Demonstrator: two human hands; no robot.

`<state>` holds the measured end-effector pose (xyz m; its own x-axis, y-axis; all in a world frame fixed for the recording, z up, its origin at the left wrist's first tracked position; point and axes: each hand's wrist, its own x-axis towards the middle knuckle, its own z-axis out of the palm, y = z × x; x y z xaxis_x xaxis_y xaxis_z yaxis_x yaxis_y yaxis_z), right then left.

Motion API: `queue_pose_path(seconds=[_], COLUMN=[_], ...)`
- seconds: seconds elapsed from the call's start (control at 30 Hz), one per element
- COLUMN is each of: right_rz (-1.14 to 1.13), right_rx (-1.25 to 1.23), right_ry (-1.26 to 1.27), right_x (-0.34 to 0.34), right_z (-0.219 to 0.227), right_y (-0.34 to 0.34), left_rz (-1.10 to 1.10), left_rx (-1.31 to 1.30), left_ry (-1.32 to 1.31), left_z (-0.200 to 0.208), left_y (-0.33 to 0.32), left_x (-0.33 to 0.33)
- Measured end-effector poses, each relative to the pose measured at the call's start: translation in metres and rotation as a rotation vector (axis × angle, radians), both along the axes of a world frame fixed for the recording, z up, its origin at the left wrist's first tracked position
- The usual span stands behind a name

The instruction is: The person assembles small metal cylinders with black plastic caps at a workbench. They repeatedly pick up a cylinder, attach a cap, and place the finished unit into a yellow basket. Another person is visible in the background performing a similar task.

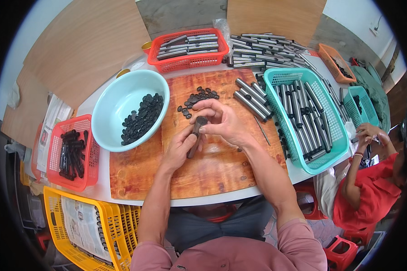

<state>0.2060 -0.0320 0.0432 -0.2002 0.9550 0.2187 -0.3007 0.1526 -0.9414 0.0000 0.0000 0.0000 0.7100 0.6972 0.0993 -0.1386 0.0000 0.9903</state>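
Note:
A short dark tube (195, 140) stands tilted over the wooden board (144, 174), its black upper end facing me. My left hand (178, 151) is wrapped round the tube's middle. At the upper end, my right hand (222, 121) curls in with thumb and fingers against the tube; whether a small cap is between them I cannot make out. Just beyond my hands lies a loose pile of small black caps (202, 95). To their right, several shiny metal tubes (253, 99) and a thin metal rod (262, 131) rest on the board.
A pale blue basin (103, 97) of black caps stands left, above a red basket (95, 169) of black parts. Right is a teal basket (305, 167) of tubes; a red basket (190, 66) and piled tubes (271, 49) lie behind. A co-worker (371, 194) sits right.

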Motion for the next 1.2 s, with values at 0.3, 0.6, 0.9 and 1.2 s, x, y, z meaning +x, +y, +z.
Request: queue_pose_path(seconds=[0.3,0.6,0.9,1.2], right_rz=[-0.071,-0.096,-0.168,-0.083], right_rx=[-0.075,-0.105,-0.111,-0.105], right_ry=[0.093,0.056,-0.254,-0.575], right_x=[0.006,0.005,0.014,0.032], right_z=[-0.008,-0.012,-0.012,-0.019], right_y=[0.005,0.009,0.011,0.014], left_rz=[-0.013,-0.057,0.204,0.413], left_rx=[-0.2,-0.291,0.152,0.943], left_ry=[-0.062,-0.098,0.247,0.583], left_z=[0.005,0.008,-0.002,0.007], left_y=[-0.002,-0.003,-0.005,-0.016], left_x=[0.006,0.007,0.008,0.016])
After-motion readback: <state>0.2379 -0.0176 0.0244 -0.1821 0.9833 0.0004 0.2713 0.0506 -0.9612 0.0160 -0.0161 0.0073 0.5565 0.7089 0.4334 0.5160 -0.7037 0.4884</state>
